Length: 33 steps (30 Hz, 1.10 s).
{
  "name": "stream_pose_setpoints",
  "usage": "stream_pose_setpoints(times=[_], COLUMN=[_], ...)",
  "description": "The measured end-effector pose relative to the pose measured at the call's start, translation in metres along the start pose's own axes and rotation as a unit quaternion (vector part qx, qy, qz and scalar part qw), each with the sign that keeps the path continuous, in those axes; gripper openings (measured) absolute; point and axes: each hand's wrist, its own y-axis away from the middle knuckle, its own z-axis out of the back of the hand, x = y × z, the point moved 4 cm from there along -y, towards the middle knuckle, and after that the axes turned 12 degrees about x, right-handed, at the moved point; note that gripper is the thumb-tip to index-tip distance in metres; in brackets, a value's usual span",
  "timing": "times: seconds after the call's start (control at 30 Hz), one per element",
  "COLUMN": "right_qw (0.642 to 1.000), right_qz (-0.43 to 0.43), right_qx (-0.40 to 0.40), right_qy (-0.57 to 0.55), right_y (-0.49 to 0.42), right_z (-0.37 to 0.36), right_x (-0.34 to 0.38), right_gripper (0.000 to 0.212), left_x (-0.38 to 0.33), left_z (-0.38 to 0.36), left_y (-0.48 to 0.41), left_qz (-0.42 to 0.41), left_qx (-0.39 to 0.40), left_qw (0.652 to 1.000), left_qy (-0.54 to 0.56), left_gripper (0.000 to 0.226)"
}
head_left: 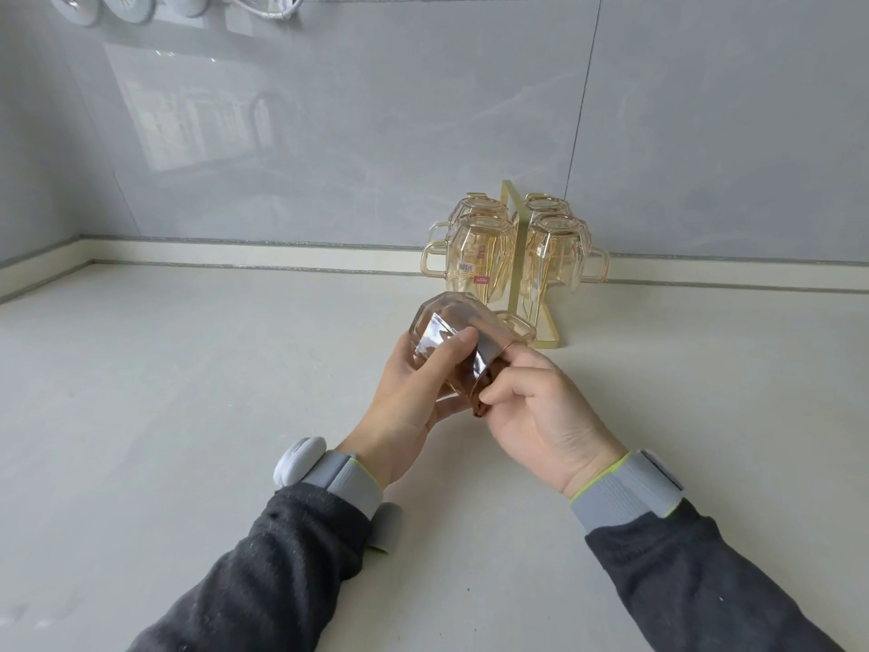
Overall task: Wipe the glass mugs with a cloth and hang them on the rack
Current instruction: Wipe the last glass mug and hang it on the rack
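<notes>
Mug (pixel 451 317) at frame centre lies tilted in the gripping left hand (pixel 404 407) while the right hand (pixel 545 416) pinches brown cloth (pixel 480 401) at its mouth, below the rack (pixel 512 237).

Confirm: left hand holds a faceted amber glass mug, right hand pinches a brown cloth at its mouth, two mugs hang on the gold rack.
Wrong count: the head view shows four amber glass mugs on the gold metal rack. Left hand, held mug, right hand and brown cloth are as stated.
</notes>
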Motion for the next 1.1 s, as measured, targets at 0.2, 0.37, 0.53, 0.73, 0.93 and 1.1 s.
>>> stream_pose_setpoints(times=[0.2,0.37,0.53,0.73,0.93,1.1], right_qw=[0.999,0.998,0.996,0.992,0.982,0.983], right_qz=[0.002,0.000,-0.002,0.003,-0.004,-0.006], right_qx=[-0.023,-0.048,-0.094,-0.096,-0.114,-0.054], right_qy=[0.026,0.037,0.004,-0.077,-0.150,-0.175], right_y=[0.000,0.002,0.002,0.001,0.001,0.005], right_z=[0.004,0.006,0.008,0.004,0.001,-0.002], right_x=[-0.003,-0.005,-0.007,-0.005,-0.003,0.004], right_gripper=[0.066,0.050,0.033,0.043,0.045,0.069], left_x=[-0.003,-0.003,-0.003,-0.005,-0.004,-0.005], left_z=[0.002,0.003,0.002,0.000,0.003,0.003], left_y=[-0.001,-0.001,0.000,0.001,-0.001,-0.002], left_qz=[-0.042,-0.058,-0.071,-0.084,-0.075,-0.072], left_qx=[-0.008,-0.013,-0.004,0.021,0.012,0.015], left_qw=[0.999,0.998,0.997,0.996,0.997,0.997], left_qy=[-0.007,-0.018,-0.024,-0.008,-0.002,0.009], left_gripper=[0.060,0.074,0.074,0.065,0.074,0.082])
